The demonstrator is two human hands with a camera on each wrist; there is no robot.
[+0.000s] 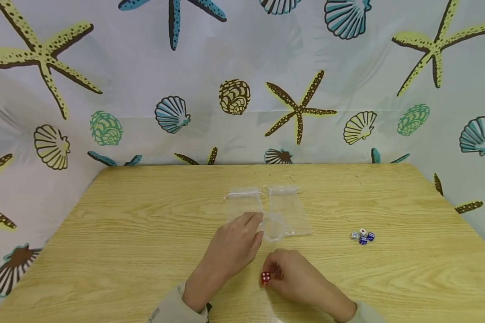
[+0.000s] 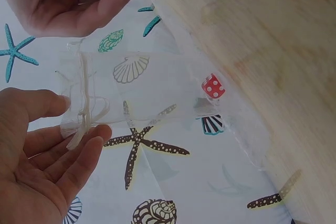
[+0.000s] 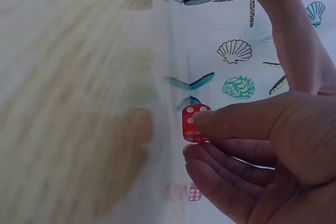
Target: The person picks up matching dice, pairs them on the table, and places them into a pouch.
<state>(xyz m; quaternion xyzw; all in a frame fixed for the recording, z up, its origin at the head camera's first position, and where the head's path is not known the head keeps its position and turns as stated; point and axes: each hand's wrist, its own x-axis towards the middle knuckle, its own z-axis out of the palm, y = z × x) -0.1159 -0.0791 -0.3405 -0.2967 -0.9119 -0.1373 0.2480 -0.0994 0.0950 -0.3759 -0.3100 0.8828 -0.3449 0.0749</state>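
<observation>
We see the right grip [image 1: 293, 273] at the lower centre of the head view, thumb and fingers pinching a red die [image 1: 266, 277] with white pips just above the tabletop [image 1: 145, 224]. Left of it and a little higher in the frame, the left grip [image 1: 236, 240] pinches the drawstring end of a sheer pouch [image 2: 152, 85], thumb on one side and fingers on the other, as we see in the left wrist view. There, a second red die [image 2: 213, 86] shows through the sheer fabric near the pouch's far end. Around the middle of the head view we find a left flat pouch [image 1: 243, 202] and a right flat pouch [image 1: 291, 206] lying side by side, just beyond the left grip. Right of centre, two white dice [image 1: 354, 235] and two blue dice [image 1: 370, 236] sit in a close cluster. Behind everything, across the upper half, we see a white cloth [image 1: 210, 58] printed with shells and starfish.
</observation>
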